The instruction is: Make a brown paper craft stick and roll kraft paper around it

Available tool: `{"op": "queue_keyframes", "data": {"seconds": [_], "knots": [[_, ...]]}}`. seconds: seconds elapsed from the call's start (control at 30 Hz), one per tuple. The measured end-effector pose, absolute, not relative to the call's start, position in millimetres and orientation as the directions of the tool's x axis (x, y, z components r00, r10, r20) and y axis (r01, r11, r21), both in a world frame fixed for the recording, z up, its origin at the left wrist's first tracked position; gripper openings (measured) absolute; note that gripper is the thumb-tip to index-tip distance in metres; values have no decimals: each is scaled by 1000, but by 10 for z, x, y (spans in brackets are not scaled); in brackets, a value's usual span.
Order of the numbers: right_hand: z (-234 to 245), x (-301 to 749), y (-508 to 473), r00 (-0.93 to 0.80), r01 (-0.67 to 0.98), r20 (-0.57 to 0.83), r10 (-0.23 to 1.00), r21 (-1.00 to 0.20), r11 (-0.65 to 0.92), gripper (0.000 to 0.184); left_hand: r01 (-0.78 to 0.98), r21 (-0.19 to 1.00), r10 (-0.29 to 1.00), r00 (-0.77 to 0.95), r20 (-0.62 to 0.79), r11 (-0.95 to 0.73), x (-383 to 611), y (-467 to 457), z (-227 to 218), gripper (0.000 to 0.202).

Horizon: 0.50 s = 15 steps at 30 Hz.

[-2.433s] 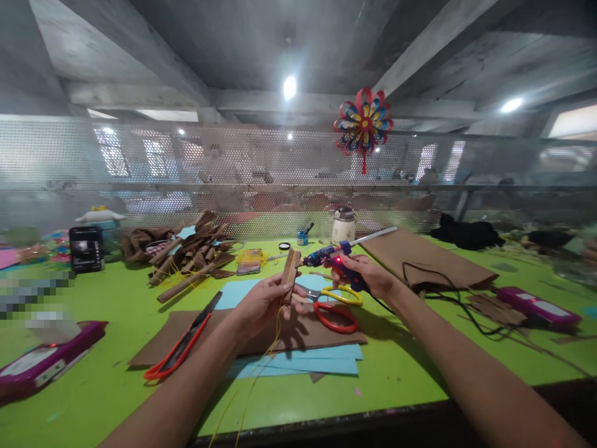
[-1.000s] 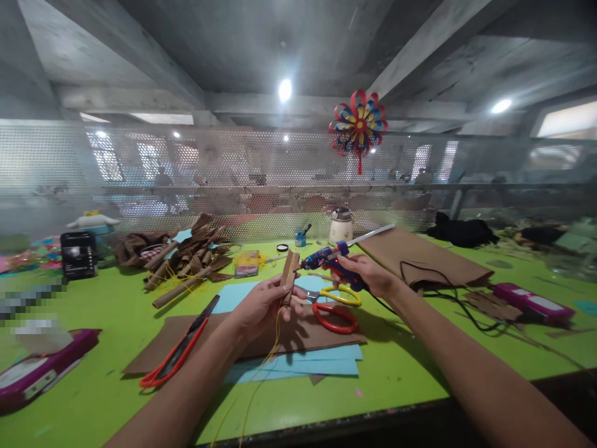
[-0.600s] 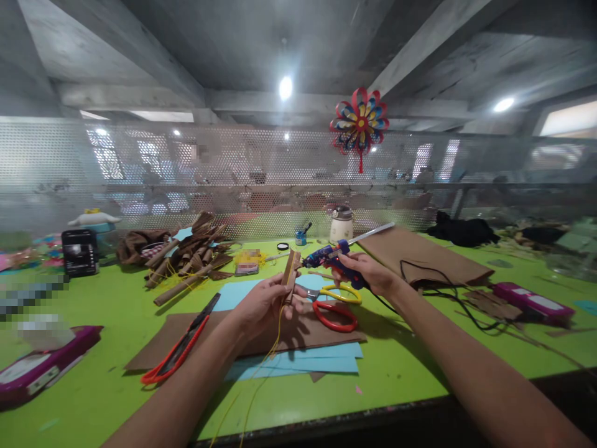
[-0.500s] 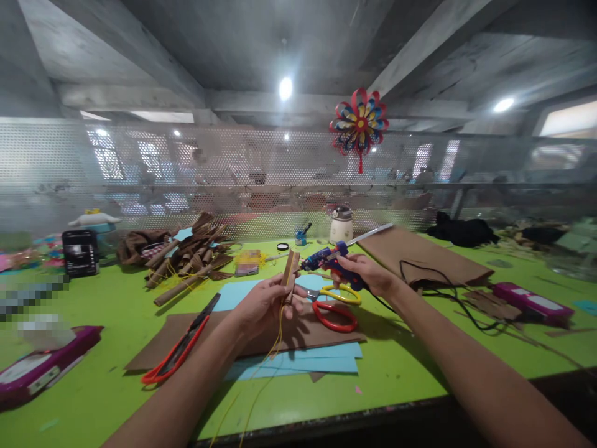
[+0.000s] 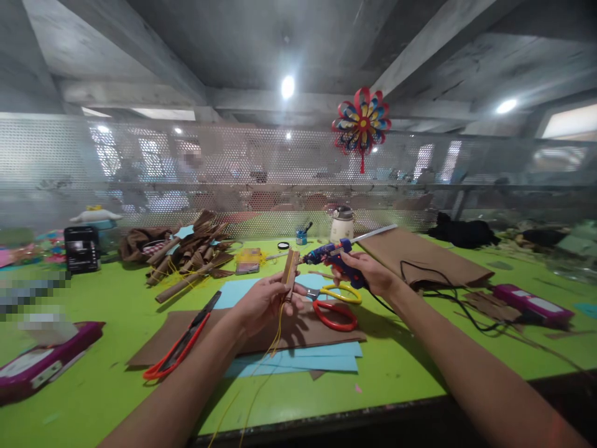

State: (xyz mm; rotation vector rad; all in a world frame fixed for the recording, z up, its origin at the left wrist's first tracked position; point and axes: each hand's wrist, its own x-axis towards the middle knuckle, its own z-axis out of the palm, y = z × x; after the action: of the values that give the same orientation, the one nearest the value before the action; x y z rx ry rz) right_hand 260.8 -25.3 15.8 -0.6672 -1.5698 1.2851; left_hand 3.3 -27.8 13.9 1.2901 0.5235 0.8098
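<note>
Hands sit almost where they were half a second ago. The left hand [image 5: 261, 305] keeps its grip clenched on an upright brown cardboard strip [image 5: 291, 274], held above the green counter [image 5: 93, 286] with yellow string [image 5: 278, 323] dangling below. The right hand [image 5: 370, 274] grasps a blue glue gun [image 5: 327, 253], its nozzle just beside the strip's top. Scissors [image 5: 336, 308] lie on a brown sheet [image 5: 205, 326] beneath the right hand. A red-handled cutter [image 5: 177, 348] lies to the left.

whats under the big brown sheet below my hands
Light blue paper pokes out from under the brown sheet at its near edge and far side. The middle is covered, so anything else beneath cannot be seen.
</note>
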Motion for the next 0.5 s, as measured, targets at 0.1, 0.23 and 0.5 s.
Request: {"op": "queue_keyframes", "data": {"seconds": [0.1, 0.23, 0.5], "knots": [[163, 2594, -263, -379, -155, 333, 863, -943, 295, 33, -226, 973, 763, 637, 106, 54, 37, -253, 104, 22], [143, 2597, -250, -389, -129, 314, 866, -949, 286, 33, -229, 973, 734, 666, 133, 32, 32, -223, 63, 18], [119, 2615, -236, -394, -90, 268, 879, -963, 253, 36, -250, 966, 697, 705, 131, 71, 16, -230, 82, 20]]}}
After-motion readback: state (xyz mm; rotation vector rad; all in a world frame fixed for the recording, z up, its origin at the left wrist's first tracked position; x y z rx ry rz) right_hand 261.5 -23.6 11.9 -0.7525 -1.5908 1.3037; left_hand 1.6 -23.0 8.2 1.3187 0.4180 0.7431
